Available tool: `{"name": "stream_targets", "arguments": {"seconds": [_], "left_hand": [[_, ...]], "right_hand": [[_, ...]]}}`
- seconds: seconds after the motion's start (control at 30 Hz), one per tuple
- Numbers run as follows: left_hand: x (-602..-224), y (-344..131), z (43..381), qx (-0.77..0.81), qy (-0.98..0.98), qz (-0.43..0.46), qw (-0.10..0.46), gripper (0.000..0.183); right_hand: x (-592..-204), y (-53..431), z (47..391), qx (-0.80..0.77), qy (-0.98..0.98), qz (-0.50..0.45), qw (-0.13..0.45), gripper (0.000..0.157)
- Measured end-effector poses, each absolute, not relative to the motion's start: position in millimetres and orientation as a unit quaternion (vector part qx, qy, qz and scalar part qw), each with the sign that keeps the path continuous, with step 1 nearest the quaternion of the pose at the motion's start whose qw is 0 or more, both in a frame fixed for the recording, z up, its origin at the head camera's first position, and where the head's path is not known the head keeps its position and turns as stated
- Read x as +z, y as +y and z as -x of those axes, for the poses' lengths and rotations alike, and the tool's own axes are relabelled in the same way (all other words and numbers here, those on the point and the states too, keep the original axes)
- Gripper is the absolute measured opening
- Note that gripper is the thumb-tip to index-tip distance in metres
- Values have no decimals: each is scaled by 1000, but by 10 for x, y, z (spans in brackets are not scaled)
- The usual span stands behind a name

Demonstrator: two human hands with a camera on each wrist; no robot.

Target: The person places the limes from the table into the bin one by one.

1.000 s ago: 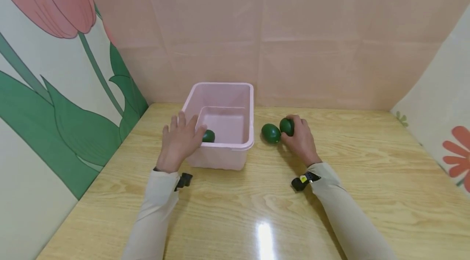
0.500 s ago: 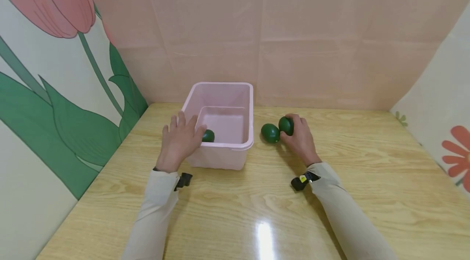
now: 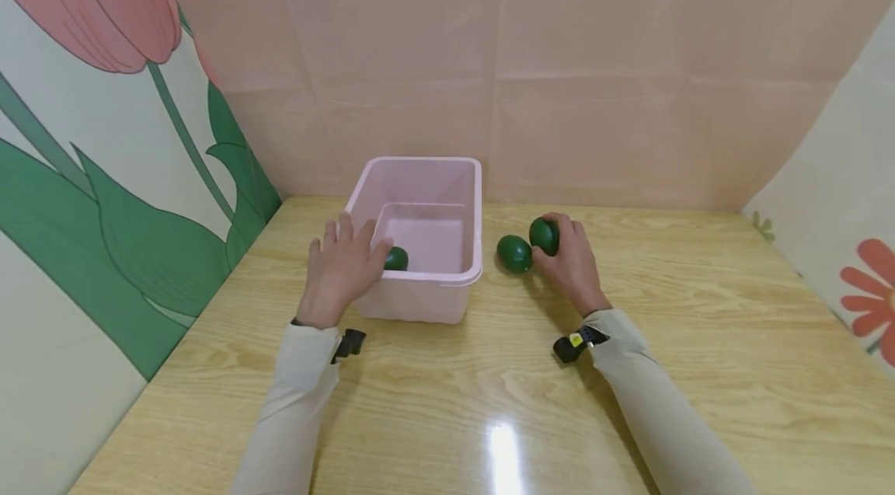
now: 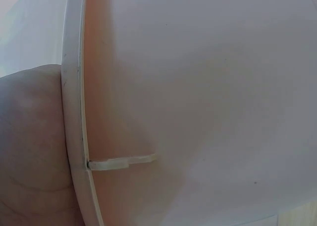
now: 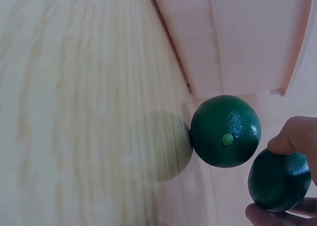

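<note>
Clearly, the right grip [image 3: 572,263] pinches a glossy green fruit [image 3: 542,237], the left grip [image 3: 340,270] splayed.

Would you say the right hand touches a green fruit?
Touching; the right wrist view shows the right hand gripping one green fruit between thumb and fingers.

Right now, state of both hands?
Left hand: open, fingers spread, at the rim of the pink bin.
Right hand: closed, holding a dark green fruit between thumb and fingers.
</note>
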State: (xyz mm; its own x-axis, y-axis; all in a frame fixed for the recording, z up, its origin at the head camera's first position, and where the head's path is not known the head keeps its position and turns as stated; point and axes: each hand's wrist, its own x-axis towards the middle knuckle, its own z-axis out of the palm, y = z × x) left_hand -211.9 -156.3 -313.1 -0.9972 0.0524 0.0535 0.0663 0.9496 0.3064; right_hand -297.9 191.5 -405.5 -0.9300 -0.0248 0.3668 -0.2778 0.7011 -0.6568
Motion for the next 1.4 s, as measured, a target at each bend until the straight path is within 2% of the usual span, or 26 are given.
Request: {"name": "stream_targets", "arguments": {"seconds": [0.27,0.6,1.4], "left_hand": [[-3135,-1562,2119,-157,-987,28,18,66],[-3127,-1558,2117,-156,-987,28,17,66],[-3124,-1550,2120,-153,-988,24,15,66]], "right_hand": [[-4054,1885,2964,377,-903,-89,184,60],[-4072,1880,2958,377,-901,-92,192,70],[-4030,1859,2946,377,-898,-91,210,68]]}}
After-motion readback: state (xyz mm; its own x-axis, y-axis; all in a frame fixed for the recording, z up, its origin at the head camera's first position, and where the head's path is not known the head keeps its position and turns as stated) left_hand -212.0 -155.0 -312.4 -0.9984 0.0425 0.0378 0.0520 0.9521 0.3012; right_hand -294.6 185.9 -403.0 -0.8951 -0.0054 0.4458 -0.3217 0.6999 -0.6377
